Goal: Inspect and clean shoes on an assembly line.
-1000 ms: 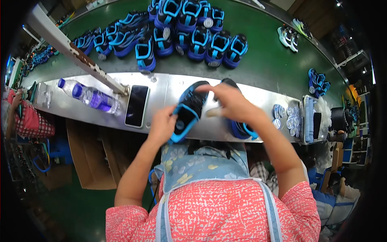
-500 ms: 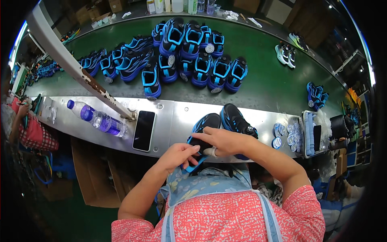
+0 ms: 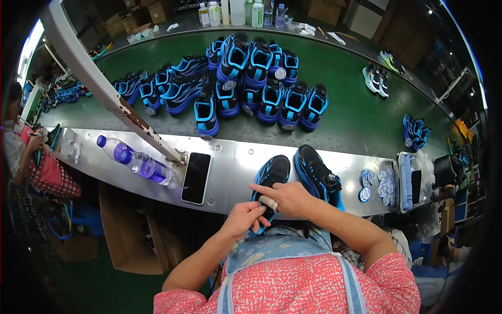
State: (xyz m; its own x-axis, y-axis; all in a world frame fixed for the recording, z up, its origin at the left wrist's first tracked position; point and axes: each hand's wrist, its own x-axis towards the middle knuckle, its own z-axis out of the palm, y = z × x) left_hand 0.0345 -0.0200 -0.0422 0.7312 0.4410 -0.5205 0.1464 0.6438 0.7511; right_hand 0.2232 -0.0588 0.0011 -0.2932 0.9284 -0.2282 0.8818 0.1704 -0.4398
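Two black-and-blue sneakers rest side by side on the metal bench edge in front of me, toes pointing away. Over the left sneaker (image 3: 275, 167) both my hands meet near its opening. My left hand (image 3: 243, 221) has thumb and fingers closed at the left side of its heel collar. My right hand (image 3: 290, 200) lies across its tongue, index finger stretched to the left and the other fingers bent against the shoe; one finger wears a pale cover. Both hands hide much of the opening. The right sneaker (image 3: 315, 170), with a round dial on its tongue, stands untouched beside it.
A black phone (image 3: 196, 178) and purple-labelled bottles (image 3: 141, 163) lie left, beside a chipped white post (image 3: 125, 107). Round blue-white stickers (image 3: 368, 178) and a lined basket (image 3: 405, 206) are right. Several matching sneakers (image 3: 272, 99) crowd the green belt (image 3: 345, 110). Another person stands far left.
The whole view has shifted, so the bench appears lower and further right. My right index finger still points left over the sneaker, and both hands stay at its opening.
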